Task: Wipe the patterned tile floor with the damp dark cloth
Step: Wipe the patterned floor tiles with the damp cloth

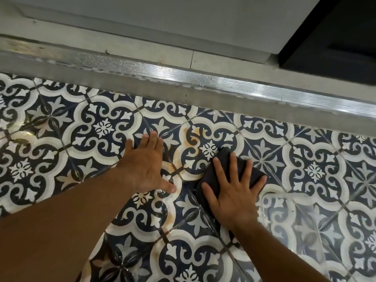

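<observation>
The dark cloth (pixel 230 169) lies flat on the patterned tile floor (pixel 101 127), near the middle of the view, and the right hand (pixel 234 192) presses on it with all fingers spread wide. The left hand (pixel 146 165) rests flat and open on the bare tiles just beside it, holding nothing. Behind both hands a ribbed metal strip (pixel 203 82) runs along the edge of the tiles, and a clear plastic tray (pixel 293 226) sits on the floor to the right.

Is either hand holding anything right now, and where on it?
The right hand presses flat on the dark cloth, covering its near part, not gripping. The left hand rests bare on the floor.
</observation>
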`<state>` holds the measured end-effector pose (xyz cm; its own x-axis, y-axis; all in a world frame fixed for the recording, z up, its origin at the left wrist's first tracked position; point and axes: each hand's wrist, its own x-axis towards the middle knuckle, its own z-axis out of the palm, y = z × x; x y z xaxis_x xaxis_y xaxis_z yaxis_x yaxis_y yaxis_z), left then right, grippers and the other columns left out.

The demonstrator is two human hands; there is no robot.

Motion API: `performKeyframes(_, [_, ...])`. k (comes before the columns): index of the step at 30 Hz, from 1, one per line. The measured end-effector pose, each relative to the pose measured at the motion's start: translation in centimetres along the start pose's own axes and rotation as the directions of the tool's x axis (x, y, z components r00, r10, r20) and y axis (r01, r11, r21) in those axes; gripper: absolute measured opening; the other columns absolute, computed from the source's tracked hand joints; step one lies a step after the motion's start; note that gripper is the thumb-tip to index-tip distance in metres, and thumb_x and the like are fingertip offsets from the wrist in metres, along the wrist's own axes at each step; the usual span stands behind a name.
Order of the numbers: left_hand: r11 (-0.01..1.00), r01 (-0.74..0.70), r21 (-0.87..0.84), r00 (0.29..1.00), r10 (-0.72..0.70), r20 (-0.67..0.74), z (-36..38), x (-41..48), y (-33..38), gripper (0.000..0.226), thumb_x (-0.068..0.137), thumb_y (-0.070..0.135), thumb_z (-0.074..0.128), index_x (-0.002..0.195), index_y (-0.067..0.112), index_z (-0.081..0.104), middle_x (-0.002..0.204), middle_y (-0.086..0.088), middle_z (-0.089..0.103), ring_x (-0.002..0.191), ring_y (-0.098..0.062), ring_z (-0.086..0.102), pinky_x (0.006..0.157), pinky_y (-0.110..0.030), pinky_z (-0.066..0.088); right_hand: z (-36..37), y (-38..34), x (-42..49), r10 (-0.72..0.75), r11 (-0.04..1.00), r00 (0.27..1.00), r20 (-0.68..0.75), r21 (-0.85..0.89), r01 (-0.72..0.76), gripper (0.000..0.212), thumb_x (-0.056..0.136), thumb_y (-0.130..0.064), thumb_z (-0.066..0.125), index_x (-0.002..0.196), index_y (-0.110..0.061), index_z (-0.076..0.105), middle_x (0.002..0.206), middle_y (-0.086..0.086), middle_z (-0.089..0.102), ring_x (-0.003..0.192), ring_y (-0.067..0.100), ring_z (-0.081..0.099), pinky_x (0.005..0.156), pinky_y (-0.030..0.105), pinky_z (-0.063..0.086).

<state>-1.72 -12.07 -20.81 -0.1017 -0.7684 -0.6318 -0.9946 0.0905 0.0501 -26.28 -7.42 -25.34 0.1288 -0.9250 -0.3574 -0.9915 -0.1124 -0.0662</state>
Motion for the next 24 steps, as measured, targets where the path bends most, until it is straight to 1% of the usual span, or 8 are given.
performKeyframes(3, [1.000,-0.018,-0.015,1.000,0.018,0.008,-0.4,0.0,-0.3,0.138,0.056,0.089,0.055,0.151,0.012,-0.009,0.160,-0.009,-0.016,0.147,-0.025,-0.012,0.117,-0.054,-0.001,0.7,-1.3,-1.5,-0.008,0.999,1.000,-0.007,0.038,0.008,0.071,0.090,-0.076,0.005,0.150,-0.043,-0.013,0.162,0.000,-0.014,0.144,0.037,-0.025,0.107,0.072,-0.009])
performKeyframes(7, [0.998,-0.037,-0.046,0.998,0.039,0.043,-1.4,0.1,-0.8,0.129,0.063,0.082,0.060,0.152,0.015,-0.005,0.161,-0.005,-0.013,0.147,-0.022,-0.007,0.118,-0.051,0.002,1.7,-0.6,-5.0,-0.146,0.988,0.989,-0.015,0.044,0.147,0.069,0.095,-0.068,0.022,0.154,-0.033,0.016,0.163,0.002,0.013,0.149,0.035,0.002,0.109,0.070,0.002])
performKeyframes(9, [0.997,-0.049,-0.055,0.997,0.052,0.055,-1.5,0.1,-1.2,0.125,0.066,0.079,0.061,0.152,0.017,-0.005,0.161,-0.003,-0.014,0.147,-0.020,-0.008,0.118,-0.050,0.002,1.8,0.4,-4.7,-0.161,0.986,0.987,-0.026,0.028,0.161,0.067,0.097,-0.067,0.021,0.154,-0.033,0.014,0.163,0.001,0.012,0.149,0.032,0.001,0.111,0.067,0.002])
performKeyframes(14, [0.998,-0.054,-0.044,0.997,0.056,0.048,-1.2,0.2,-1.6,0.123,0.068,0.077,0.061,0.152,0.018,-0.008,0.160,-0.001,-0.018,0.147,-0.018,-0.010,0.116,-0.049,0.000,0.7,0.2,-0.2,-0.037,0.998,0.996,-0.080,0.046,0.041,0.067,0.095,-0.068,0.003,0.152,-0.036,-0.012,0.162,-0.003,-0.015,0.145,0.021,-0.027,0.113,0.055,-0.018])
performKeyframes(17, [0.998,-0.045,-0.032,0.998,0.046,0.052,-1.3,0.3,-1.4,0.124,0.068,0.077,0.061,0.152,0.018,-0.008,0.160,-0.001,-0.018,0.147,-0.018,-0.010,0.117,-0.049,0.000,0.3,-1.5,1.1,-0.002,0.996,0.995,-0.097,0.090,0.011,0.067,0.095,-0.066,-0.002,0.151,-0.032,-0.015,0.161,-0.001,-0.020,0.143,0.021,-0.031,0.112,0.052,-0.022])
performKeyframes(19, [0.999,-0.039,-0.017,0.997,0.040,0.060,-1.5,0.2,-1.2,0.123,0.068,0.076,0.061,0.152,0.017,-0.007,0.160,-0.002,-0.016,0.147,-0.019,-0.008,0.118,-0.050,0.000,0.7,-2.3,0.4,-0.052,0.994,0.992,-0.112,0.090,0.063,0.065,0.098,-0.062,0.003,0.153,-0.029,-0.008,0.162,0.002,-0.016,0.145,0.022,-0.026,0.114,0.051,-0.018])
performKeyframes(22, [0.999,-0.049,0.006,0.996,0.048,0.074,-2.0,0.1,-1.1,0.120,0.071,0.075,0.060,0.152,0.016,-0.005,0.161,-0.004,-0.014,0.148,-0.021,-0.006,0.118,-0.052,0.003,1.8,-2.0,-2.5,-0.206,0.972,0.973,-0.107,0.088,0.216,0.058,0.103,-0.051,0.018,0.155,-0.025,0.010,0.164,0.003,0.004,0.150,0.024,-0.006,0.117,0.051,-0.003])
performKeyframes(24, [0.998,-0.055,0.017,0.995,0.054,0.081,-2.2,0.0,-1.2,0.118,0.073,0.075,0.059,0.152,0.016,-0.006,0.160,-0.005,-0.015,0.148,-0.021,-0.006,0.118,-0.053,0.004,2.0,-0.7,-3.7,-0.291,0.947,0.952,-0.095,0.114,0.301,0.053,0.104,-0.046,0.018,0.153,-0.025,0.020,0.162,0.003,0.015,0.150,0.024,0.005,0.116,0.049,0.004])
